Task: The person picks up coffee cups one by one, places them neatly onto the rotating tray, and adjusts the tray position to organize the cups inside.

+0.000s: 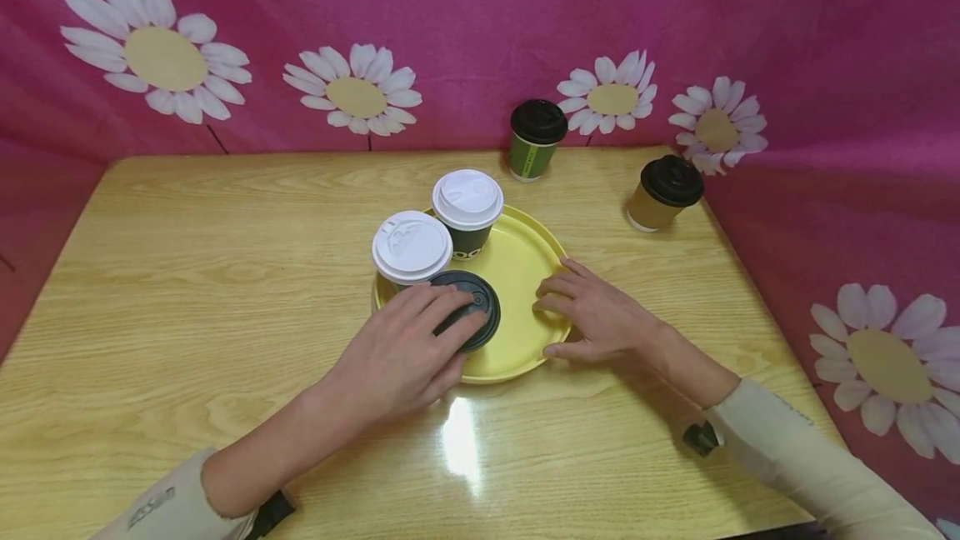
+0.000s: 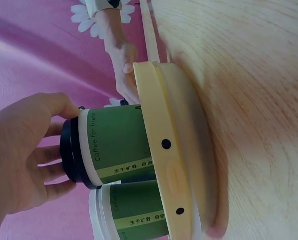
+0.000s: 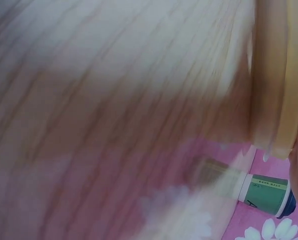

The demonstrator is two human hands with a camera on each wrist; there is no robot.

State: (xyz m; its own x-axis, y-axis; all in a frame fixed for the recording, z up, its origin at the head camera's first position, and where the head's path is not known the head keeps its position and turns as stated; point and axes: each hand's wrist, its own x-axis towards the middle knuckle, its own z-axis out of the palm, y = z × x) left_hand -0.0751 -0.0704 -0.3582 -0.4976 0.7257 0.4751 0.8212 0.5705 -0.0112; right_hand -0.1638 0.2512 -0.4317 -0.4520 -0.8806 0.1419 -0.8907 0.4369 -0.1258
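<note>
My left hand (image 1: pixel 405 348) grips a green paper coffee cup (image 2: pixel 118 142) by its black lid (image 1: pixel 489 297), fingers and thumb spread around the lid's edge. The cup is upright at the near left of a round yellow tray (image 1: pixel 519 261); the raised rim hides its base. Two white-lidded cups stand close behind it on the tray, a nearer one (image 1: pixel 412 247) and a farther dark one (image 1: pixel 468 238). At the tray's right side, my right hand (image 1: pixel 600 315) holds the rim, with its fingers bent over the edge.
Beyond the tray, a green cup with a black lid (image 1: pixel 537 140) stands near the table's back edge. A brown cup with a black lid (image 1: pixel 663 194) is near the right edge. Pink cloth (image 1: pixel 465 15) with daisies hangs behind and beside the wooden table (image 1: pixel 210 273).
</note>
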